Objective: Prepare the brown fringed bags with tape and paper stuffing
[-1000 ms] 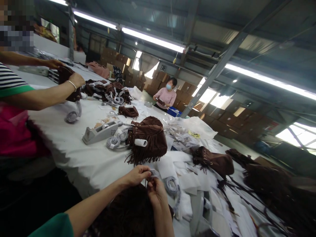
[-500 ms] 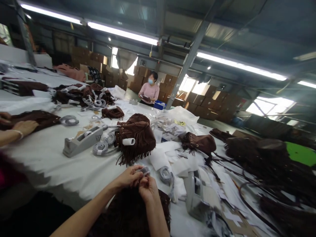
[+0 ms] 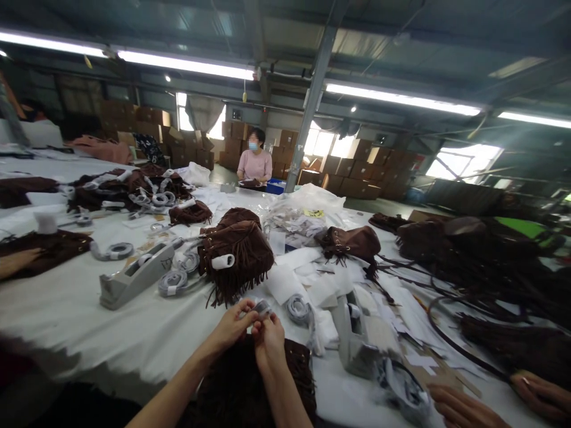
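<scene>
My left hand (image 3: 232, 324) and my right hand (image 3: 267, 337) meet low in the middle, both pinching a small grey wrapped piece (image 3: 262, 307) between their fingertips. Under my forearms lies a dark brown fringed suede bag (image 3: 250, 386). Just beyond my fingers a coiled grey wrapped strap (image 3: 298, 309) rests on white paper sheets (image 3: 285, 282). Farther back stands another brown fringed bag (image 3: 236, 252) with a white wrapped part on its front.
A grey tape dispenser (image 3: 134, 276) sits to the left on the white table (image 3: 66, 309), a second one (image 3: 357, 339) to the right. Brown bags and straps (image 3: 482, 267) pile at the right. Another person's hands (image 3: 468, 407) show at bottom right; a person in pink (image 3: 255, 163) stands far back.
The view has swung to the right, so the striped-sleeved person at the left has left the picture and other hands appear at bottom right. My hands keep pinching the grey piece.
</scene>
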The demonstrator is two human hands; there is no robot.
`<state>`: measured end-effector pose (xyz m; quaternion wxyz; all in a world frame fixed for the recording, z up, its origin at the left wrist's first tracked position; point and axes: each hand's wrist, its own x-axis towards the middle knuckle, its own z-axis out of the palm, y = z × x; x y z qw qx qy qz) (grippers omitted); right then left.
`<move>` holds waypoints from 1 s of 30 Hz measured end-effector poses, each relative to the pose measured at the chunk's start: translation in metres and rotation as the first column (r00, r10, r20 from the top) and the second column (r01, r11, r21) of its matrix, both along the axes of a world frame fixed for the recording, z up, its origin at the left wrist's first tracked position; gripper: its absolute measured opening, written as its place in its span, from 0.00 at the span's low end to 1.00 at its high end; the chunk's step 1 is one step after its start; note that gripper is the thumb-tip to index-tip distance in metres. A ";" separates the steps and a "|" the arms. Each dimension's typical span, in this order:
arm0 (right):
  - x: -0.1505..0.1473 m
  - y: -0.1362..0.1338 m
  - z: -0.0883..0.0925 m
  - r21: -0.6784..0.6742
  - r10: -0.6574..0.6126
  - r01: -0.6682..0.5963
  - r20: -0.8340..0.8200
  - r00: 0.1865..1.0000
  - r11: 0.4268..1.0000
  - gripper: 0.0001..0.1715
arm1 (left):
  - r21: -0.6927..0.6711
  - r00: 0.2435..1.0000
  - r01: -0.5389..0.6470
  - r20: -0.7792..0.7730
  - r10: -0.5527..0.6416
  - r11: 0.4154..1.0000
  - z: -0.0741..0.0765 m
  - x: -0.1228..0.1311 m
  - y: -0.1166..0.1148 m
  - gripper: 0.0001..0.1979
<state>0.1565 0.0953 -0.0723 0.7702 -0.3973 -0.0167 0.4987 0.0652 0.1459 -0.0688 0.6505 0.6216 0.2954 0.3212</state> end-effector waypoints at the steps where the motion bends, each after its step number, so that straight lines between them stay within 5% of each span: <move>1: -0.001 -0.002 0.000 0.005 -0.023 0.023 0.060 0.998 1.000 0.21 | -0.028 1.000 0.014 0.010 -0.014 1.000 0.001 0.001 0.000 0.23; 6: -0.006 -0.017 0.008 0.022 -0.021 0.010 0.555 0.832 1.000 0.23 | -0.119 0.991 0.102 0.104 -0.090 0.988 0.007 0.001 0.001 0.21; 13: -0.006 -0.032 0.016 0.001 0.004 -0.017 0.942 0.335 1.000 0.16 | -0.148 0.996 0.016 0.087 -0.003 0.989 0.010 0.001 0.001 0.22; 20: 0.007 -0.025 0.010 -0.020 0.062 -0.083 0.841 0.538 0.996 0.21 | -0.072 0.997 -0.049 0.049 0.052 0.996 0.014 0.004 0.002 0.21; 26: 0.020 -0.029 0.009 -0.093 0.119 -0.087 0.922 0.370 0.992 0.24 | 0.050 0.999 -0.012 -0.039 0.014 0.999 0.018 0.007 0.003 0.20; 30: 0.023 -0.026 0.001 -0.059 0.055 0.002 0.945 0.323 0.998 0.25 | 0.359 0.975 -0.138 -0.117 0.191 0.923 0.025 0.012 -0.006 0.17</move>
